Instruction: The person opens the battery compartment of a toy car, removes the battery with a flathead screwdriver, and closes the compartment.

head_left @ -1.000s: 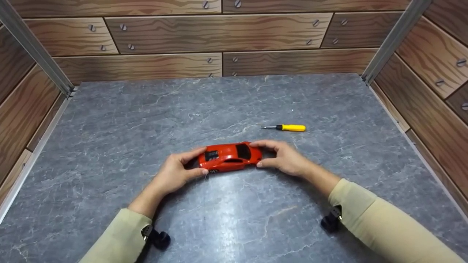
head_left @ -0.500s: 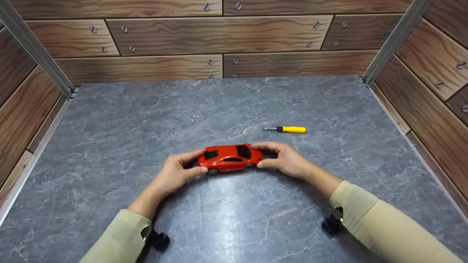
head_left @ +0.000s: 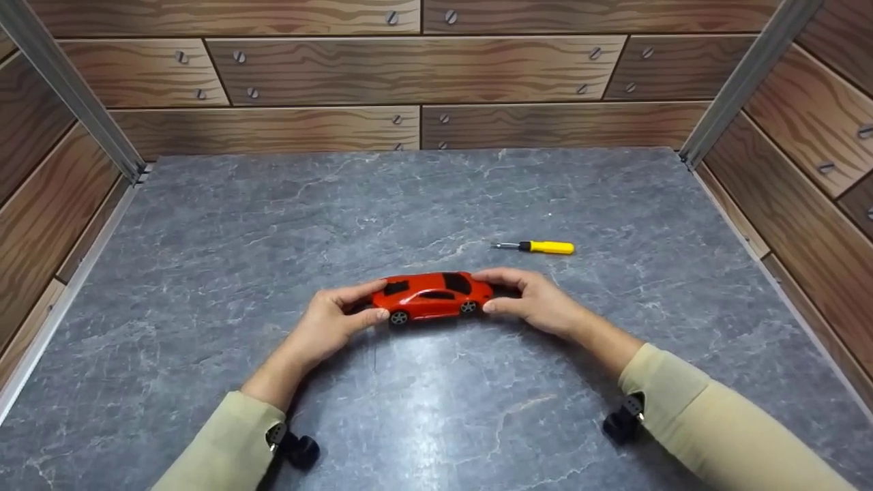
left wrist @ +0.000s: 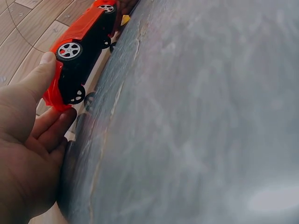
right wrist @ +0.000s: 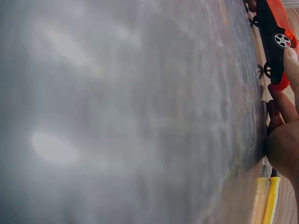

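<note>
A red toy sports car (head_left: 430,296) is held lengthwise between both hands near the middle of the grey table. My left hand (head_left: 327,324) pinches its rear end, thumb (left wrist: 41,74) on the near side and fingers on the far side. At the front end my right hand (head_left: 535,300) pinches it in the same way. The car leans, its near side raised, so its black underside (left wrist: 83,65) shows in both wrist views. The far-side wheels (right wrist: 267,70) hang low, close over the tabletop with their reflections beside them.
A screwdriver (head_left: 549,247) with a yellow handle lies behind the car, to the right, its shaft pointing left. Wood-patterned walls (head_left: 419,71) enclose the grey marbled table (head_left: 273,211) at the back and sides, with metal posts at the corners.
The car has rolled about its length, so its near side and both near wheels now show more fully. Both hands keep their hold in nearly the same place.
</note>
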Demonstrator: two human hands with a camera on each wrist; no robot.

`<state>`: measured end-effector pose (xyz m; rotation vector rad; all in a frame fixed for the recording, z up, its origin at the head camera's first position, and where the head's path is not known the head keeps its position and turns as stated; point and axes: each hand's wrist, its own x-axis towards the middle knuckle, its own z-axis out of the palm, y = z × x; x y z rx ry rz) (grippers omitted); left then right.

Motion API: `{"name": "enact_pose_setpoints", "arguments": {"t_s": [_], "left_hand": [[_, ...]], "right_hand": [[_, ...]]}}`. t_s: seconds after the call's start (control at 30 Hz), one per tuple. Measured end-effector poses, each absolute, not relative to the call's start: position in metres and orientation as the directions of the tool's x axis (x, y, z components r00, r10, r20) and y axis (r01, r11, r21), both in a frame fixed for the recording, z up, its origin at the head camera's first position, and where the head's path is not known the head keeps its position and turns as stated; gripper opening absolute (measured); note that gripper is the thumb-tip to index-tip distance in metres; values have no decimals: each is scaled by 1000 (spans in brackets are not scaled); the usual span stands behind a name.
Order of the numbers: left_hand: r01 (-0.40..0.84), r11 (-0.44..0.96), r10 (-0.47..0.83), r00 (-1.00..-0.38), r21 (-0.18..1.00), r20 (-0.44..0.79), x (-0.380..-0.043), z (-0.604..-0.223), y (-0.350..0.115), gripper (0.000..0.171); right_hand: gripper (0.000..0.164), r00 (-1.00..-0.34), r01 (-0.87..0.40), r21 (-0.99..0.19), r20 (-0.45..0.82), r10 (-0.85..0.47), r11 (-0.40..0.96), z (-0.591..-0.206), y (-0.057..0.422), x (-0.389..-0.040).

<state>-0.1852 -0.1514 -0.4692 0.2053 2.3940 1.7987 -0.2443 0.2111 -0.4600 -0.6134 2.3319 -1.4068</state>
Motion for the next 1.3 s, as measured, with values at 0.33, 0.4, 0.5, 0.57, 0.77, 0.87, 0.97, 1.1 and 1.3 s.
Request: {"name": "enact_pose_setpoints", "arguments": {"t_s": [0.33,0.4,0.5,0.57,0.77,0.87,0.97,1.1,1.3], "left_hand": [[50,237,180,-984,970,7,-186,-471,-148,48],[42,242,176,-984,969,-2,-186,-470,-148,49],[41,246,183,-983,968,-4,-188,-468,-147,52],[50,237,188,-982,970,4,-189,-467,-146,54],[48,185,189,-982,982,12,-188,-462,-143,55],[31,167,183,-983,985,0,-187,-459,-142,54],[35,161,181,-983,986,5,-188,-455,-142,53],[67,161,187,-982,985,36,-188,-449,-142,51],[43,135,194,-981,990,16,-188,-442,-142,51]], "right_hand": [[53,-846,-170,-904,-71,-529,393,-459,212,-245],[53,-848,-164,-905,-73,-524,392,-459,212,-245],[51,-855,-145,-914,-77,-513,379,-459,212,-244],[50,-857,-133,-923,-75,-509,360,-460,212,-244],[45,-866,-95,-950,-69,-495,298,-459,210,-241],[43,-871,-87,-956,-64,-487,281,-458,211,-239],[41,-877,-77,-960,-63,-477,269,-456,211,-237],[40,-886,-62,-966,-64,-459,253,-451,211,-236],[40,-890,-45,-964,-80,-448,261,-444,211,-233]]}}
